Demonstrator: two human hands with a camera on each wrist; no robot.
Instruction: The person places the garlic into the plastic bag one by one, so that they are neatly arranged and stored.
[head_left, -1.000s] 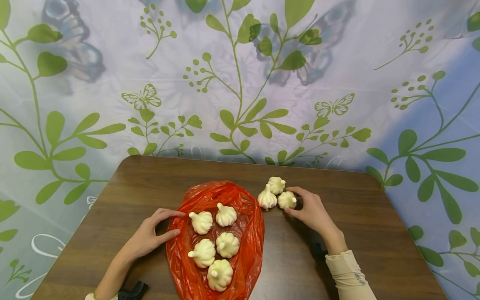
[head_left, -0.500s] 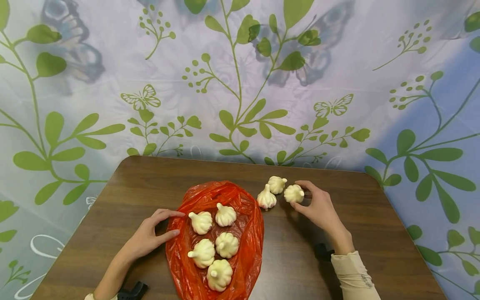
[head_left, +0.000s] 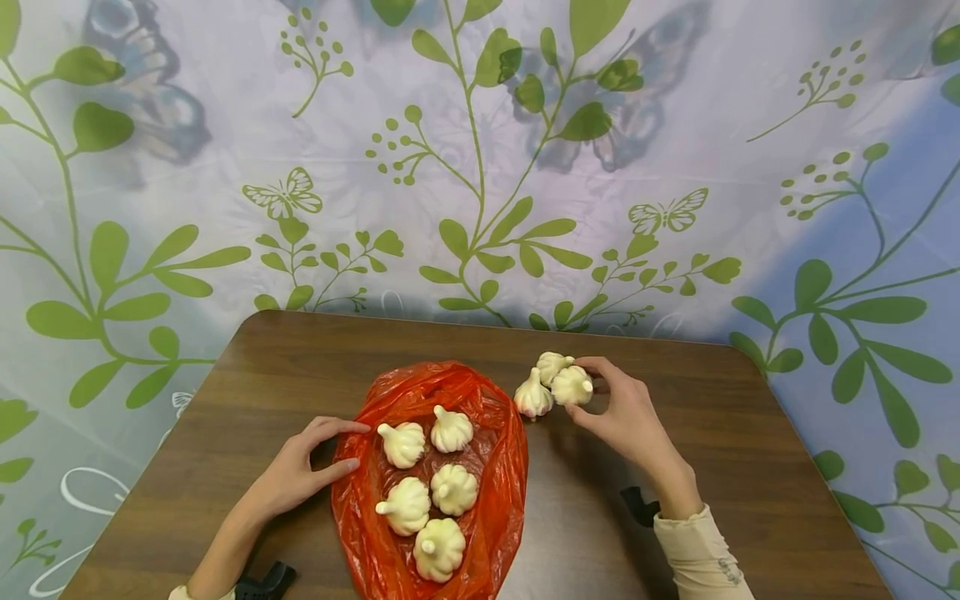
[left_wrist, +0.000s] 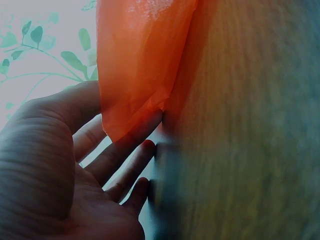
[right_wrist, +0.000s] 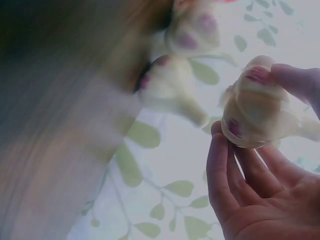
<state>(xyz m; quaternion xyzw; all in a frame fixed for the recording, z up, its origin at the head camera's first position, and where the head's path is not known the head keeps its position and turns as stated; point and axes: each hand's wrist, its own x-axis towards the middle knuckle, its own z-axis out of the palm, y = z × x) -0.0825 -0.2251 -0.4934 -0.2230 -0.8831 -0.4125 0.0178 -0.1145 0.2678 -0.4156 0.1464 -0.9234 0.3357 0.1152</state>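
Note:
My right hand pinches a garlic bulb between thumb and fingertips, above the table. In the right wrist view the held garlic bulb shows purple patches. Two more bulbs are close by: one garlic bulb with its neck up, and another garlic bulb partly hidden by the held one. My left hand touches the left rim of an open red plastic bag, its thumb and forefinger apart. Several garlic bulbs lie inside the bag. Up close, the bag's red film hides some left fingertips.
The brown wooden table has a patterned cloth hanging behind its far edge. A black wrist device is by the left forearm, and another dark device by the right one.
The right hand lifts the garlic bulb off the table; it first shifts right, then back left in front of the rear bulb. The left hand and bag stay put.

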